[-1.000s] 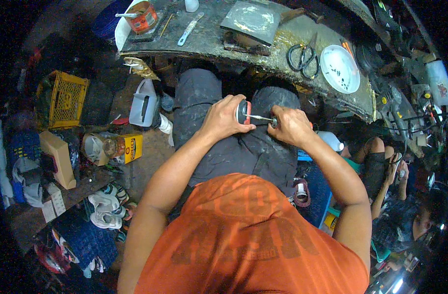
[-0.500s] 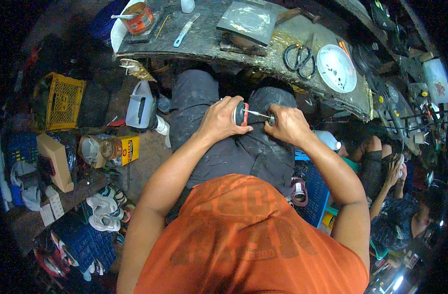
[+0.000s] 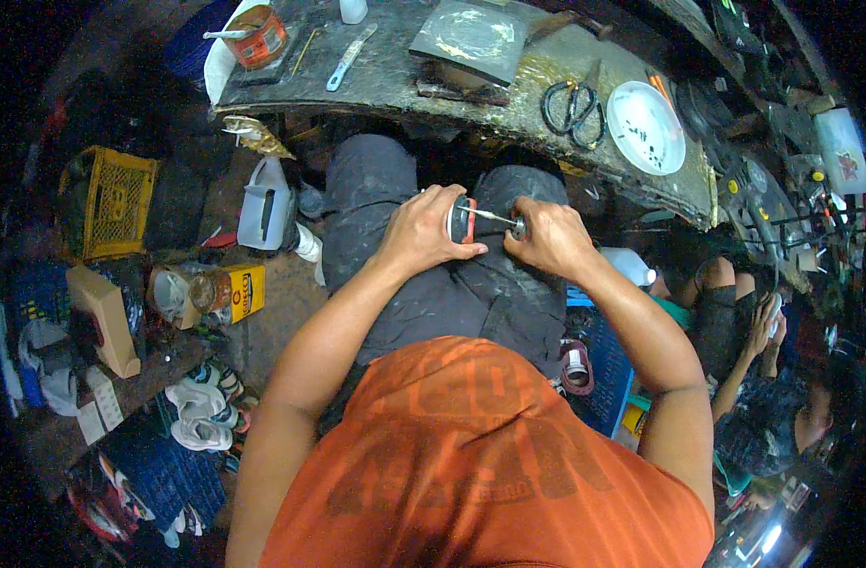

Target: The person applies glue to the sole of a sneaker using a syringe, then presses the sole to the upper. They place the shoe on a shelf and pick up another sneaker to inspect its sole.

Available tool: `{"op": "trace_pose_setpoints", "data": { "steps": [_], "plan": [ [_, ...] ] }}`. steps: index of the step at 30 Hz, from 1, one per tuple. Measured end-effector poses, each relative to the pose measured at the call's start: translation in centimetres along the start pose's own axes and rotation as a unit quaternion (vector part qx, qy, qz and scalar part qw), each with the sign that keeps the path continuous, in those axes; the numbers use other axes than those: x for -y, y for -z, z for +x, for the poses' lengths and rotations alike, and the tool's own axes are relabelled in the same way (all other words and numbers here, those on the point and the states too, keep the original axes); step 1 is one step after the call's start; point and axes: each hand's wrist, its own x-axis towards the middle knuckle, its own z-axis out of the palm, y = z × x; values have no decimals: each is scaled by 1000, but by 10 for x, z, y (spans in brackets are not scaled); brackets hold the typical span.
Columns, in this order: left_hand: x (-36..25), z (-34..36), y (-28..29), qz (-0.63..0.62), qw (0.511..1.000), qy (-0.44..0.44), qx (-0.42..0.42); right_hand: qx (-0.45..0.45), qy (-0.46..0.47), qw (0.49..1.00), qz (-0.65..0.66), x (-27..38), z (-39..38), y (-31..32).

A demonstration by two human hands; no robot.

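In my lap, above the dark trousers (image 3: 376, 303), my left hand (image 3: 424, 227) grips a small black, white and red object (image 3: 461, 221), thumb at its lower end. My right hand (image 3: 547, 237) is closed on a thin metal tool (image 3: 488, 215), whose handle end is partly hidden by my fingers. The tool's shaft reaches left to the object's face; whether its tip touches or enters it, I cannot tell.
The bench (image 3: 367, 99) ahead carries a red tin (image 3: 263, 47), scissors (image 3: 573, 118) and a white bowl (image 3: 646, 133). A yellow crate (image 3: 116, 204), jug (image 3: 263, 213) and shoes (image 3: 201, 407) lie left. A co-worker (image 3: 774, 417) is at right, hands on a pale item.
The view has shifted slightly, with bench items appearing a little further left. The tool's shaft now slopes more, its left end higher. Both my hands keep their holds.
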Motion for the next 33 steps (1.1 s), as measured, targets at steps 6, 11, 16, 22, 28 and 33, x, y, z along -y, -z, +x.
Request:
{"op": "trace_pose_setpoints", "data": {
  "steps": [6,11,16,22,28,33],
  "plan": [
    [-1,0,0,-2,1000,3,-2,2,18,1000,-3,2,-2,0],
    [-1,1,1,-7,1000,17,10,-1,39,999,-14,1,-5,-1],
    [-2,2,1,-8,1000,15,11,-16,47,999,-7,-1,-6,-2],
    [-6,2,3,4,999,37,24,-9,12,1000,3,-2,-1,-1],
    [-6,3,3,9,999,30,18,-19,-3,1000,13,0,0,0],
    [-5,3,2,23,1000,15,7,-26,-12,999,26,1,-1,-1]
  ]
}}
